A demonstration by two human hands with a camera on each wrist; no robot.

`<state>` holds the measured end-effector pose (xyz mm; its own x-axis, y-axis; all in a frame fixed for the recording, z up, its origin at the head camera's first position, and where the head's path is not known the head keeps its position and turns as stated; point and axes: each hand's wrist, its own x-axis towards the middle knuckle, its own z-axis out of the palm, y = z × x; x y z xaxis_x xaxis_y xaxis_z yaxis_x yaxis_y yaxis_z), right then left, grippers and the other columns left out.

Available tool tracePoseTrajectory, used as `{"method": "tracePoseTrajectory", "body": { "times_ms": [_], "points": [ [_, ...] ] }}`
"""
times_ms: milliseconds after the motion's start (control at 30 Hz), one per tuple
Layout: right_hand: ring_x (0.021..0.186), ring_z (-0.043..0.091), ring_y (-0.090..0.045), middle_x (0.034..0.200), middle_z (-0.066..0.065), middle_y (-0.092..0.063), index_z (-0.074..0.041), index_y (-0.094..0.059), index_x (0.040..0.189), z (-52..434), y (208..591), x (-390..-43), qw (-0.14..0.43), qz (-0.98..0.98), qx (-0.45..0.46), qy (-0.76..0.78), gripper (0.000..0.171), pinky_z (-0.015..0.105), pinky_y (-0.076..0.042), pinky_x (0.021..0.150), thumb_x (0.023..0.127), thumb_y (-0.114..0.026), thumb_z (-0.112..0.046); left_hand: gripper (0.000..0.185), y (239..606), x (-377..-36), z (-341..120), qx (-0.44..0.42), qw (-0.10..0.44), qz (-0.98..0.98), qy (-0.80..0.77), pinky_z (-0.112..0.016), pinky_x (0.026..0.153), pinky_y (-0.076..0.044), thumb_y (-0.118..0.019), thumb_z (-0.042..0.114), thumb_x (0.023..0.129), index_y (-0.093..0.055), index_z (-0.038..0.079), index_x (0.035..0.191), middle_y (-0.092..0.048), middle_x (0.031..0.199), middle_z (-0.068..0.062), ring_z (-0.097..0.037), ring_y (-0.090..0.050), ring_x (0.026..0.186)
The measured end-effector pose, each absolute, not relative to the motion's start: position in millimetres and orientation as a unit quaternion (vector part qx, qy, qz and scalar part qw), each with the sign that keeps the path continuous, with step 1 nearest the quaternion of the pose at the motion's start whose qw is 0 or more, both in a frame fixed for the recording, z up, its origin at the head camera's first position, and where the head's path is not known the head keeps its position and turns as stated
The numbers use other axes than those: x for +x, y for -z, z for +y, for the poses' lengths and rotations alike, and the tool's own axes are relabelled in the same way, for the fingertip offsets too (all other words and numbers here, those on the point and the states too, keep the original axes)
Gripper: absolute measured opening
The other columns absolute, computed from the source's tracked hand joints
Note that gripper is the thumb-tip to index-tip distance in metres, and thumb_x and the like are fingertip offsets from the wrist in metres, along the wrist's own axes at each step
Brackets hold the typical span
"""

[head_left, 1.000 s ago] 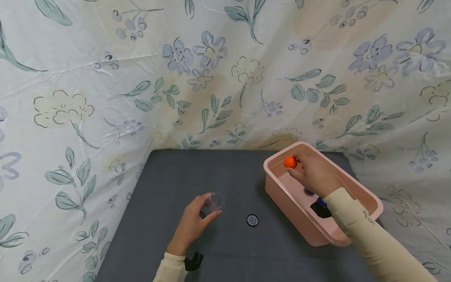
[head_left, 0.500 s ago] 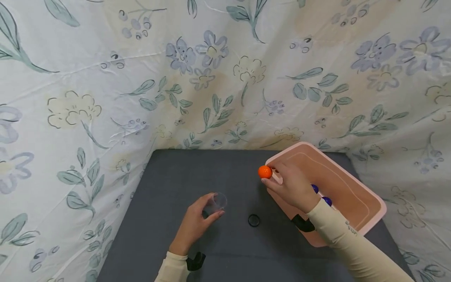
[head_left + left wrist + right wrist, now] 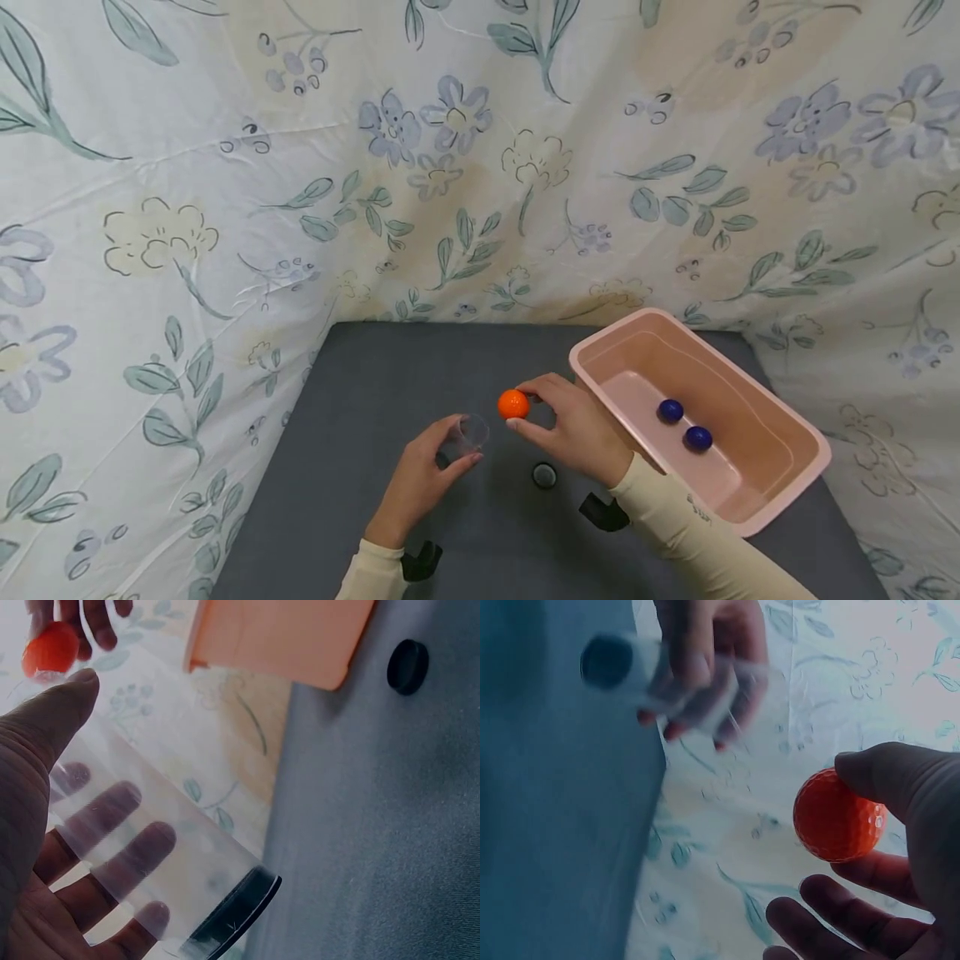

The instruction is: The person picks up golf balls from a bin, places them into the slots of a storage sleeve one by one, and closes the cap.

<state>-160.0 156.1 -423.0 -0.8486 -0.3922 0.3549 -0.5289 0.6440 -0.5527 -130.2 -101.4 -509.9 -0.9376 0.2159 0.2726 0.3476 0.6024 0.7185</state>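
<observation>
My right hand (image 3: 577, 429) is pinching the orange ball (image 3: 513, 404) just right of the clear cup (image 3: 468, 433) my left hand (image 3: 420, 479) is gripping.

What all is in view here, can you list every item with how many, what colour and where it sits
orange ball: one, orange, pinched in the right hand's fingertips above the mat, just right of the cup's mouth
clear cup: one, see-through with a dark base, tilted, held over the mat
blue balls: two, dark blue, side by side on the tub's floor
tub: one, pink, rectangular, on the mat's right side
round cap: one, black, flat on the mat between the two hands
mat: one, dark grey, covering the tabletop
floral sheet: one, white with blue and green flowers, behind and beside the mat
left hand: one, cream sleeve, grips the clear cup
right hand: one, cream sleeve, holds the orange ball
</observation>
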Motion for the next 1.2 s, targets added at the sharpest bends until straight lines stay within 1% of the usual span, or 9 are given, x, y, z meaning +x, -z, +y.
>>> {"method": "tracePoseTrajectory", "body": {
  "times_ms": [67,167,333,600,700,800,933,1100,1200],
  "points": [
    [0.098,0.011,-0.066,0.114,-0.003,-0.07,-0.017,-0.071,0.121,151,428,-156,0.096,-0.894,0.257,-0.354,0.041,0.036,-0.059,0.088,0.087,-0.085,-0.036,0.057,509,-130,-100,-0.16,0.079,-0.892,0.416,-0.043,0.084,-0.06,-0.081,0.041,0.088,-0.061,0.023,0.139,-0.069,0.112,0.007,-0.009,-0.066,0.097],
    [0.098,0.01,-0.065,0.115,-0.004,-0.069,-0.018,-0.071,0.121,143,434,-150,0.081,-0.883,0.265,-0.38,0.04,0.035,-0.058,0.088,0.087,-0.086,-0.033,0.058,508,-129,-98,-0.163,0.08,-0.891,0.416,-0.042,0.084,-0.06,-0.08,0.041,0.089,-0.061,0.023,0.14,-0.07,0.115,0.005,-0.008,-0.066,0.098],
    [0.098,0.008,-0.063,0.115,-0.005,-0.068,-0.019,-0.07,0.122,134,443,-145,0.067,-0.873,0.274,-0.397,0.039,0.032,-0.057,0.088,0.088,-0.084,-0.033,0.057,508,-127,-96,-0.167,0.083,-0.893,0.409,-0.038,0.083,-0.06,-0.081,0.04,0.089,-0.061,0.024,0.141,-0.07,0.117,0.005,-0.008,-0.065,0.1],
    [0.097,0.007,-0.06,0.113,-0.008,-0.067,-0.02,-0.07,0.122,125,448,-142,0.042,-0.869,0.273,-0.411,0.038,0.03,-0.056,0.086,0.089,-0.084,-0.034,0.057,510,-124,-96,-0.186,0.09,-0.892,0.402,-0.039,0.092,-0.059,-0.08,0.038,0.091,-0.06,0.025,0.142,-0.069,0.126,0.005,-0.009,-0.067,0.106],
    [0.097,0.008,-0.06,0.113,-0.008,-0.067,-0.021,-0.07,0.123,124,450,-142,0.033,-0.868,0.273,-0.412,0.038,0.03,-0.056,0.086,0.09,-0.083,-0.036,0.056,510,-123,-96,-0.193,0.088,-0.888,0.408,-0.041,0.093,-0.058,-0.079,0.036,0.092,-0.059,0.026,0.143,-0.069,0.131,0.004,-0.011,-0.067,0.11],
    [0.099,0.013,-0.063,0.114,-0.008,-0.068,-0.022,-0.07,0.124,123,451,-142,0.02,-0.867,0.272,-0.417,0.038,0.03,-0.056,0.086,0.091,-0.081,-0.037,0.057,511,-123,-97,-0.193,0.087,-0.886,0.413,-0.041,0.093,-0.059,-0.081,0.033,0.091,-0.059,0.027,0.143,-0.068,0.133,0.005,-0.011,-0.067,0.112],
    [0.1,0.018,-0.066,0.113,-0.006,-0.068,-0.02,-0.07,0.127,124,453,-140,0.008,-0.866,0.271,-0.42,0.039,0.029,-0.055,0.084,0.093,-0.079,-0.039,0.058,512,-122,-96,-0.194,0.095,-0.888,0.407,-0.041,0.094,-0.059,-0.084,0.029,0.089,-0.06,0.025,0.142,-0.068,0.133,0.003,-0.012,-0.068,0.113],
    [0.098,0.016,-0.064,0.112,-0.005,-0.069,-0.015,-0.07,0.129,125,455,-140,0.016,-0.865,0.281,-0.417,0.042,0.028,-0.054,0.08,0.095,-0.077,-0.038,0.057,513,-121,-95,-0.189,0.099,-0.893,0.396,-0.037,0.089,-0.06,-0.084,0.027,0.089,-0.061,0.021,0.141,-0.07,0.127,0.0,-0.012,-0.068,0.108],
    [0.098,0.013,-0.063,0.112,-0.007,-0.068,-0.015,-0.071,0.127,126,455,-140,0.016,-0.866,0.287,-0.41,0.04,0.029,-0.055,0.082,0.094,-0.077,-0.037,0.056,513,-119,-95,-0.183,0.097,-0.896,0.394,-0.033,0.085,-0.06,-0.085,0.026,0.088,-0.062,0.02,0.139,-0.07,0.12,0.002,-0.01,-0.066,0.101]
  ]
}}
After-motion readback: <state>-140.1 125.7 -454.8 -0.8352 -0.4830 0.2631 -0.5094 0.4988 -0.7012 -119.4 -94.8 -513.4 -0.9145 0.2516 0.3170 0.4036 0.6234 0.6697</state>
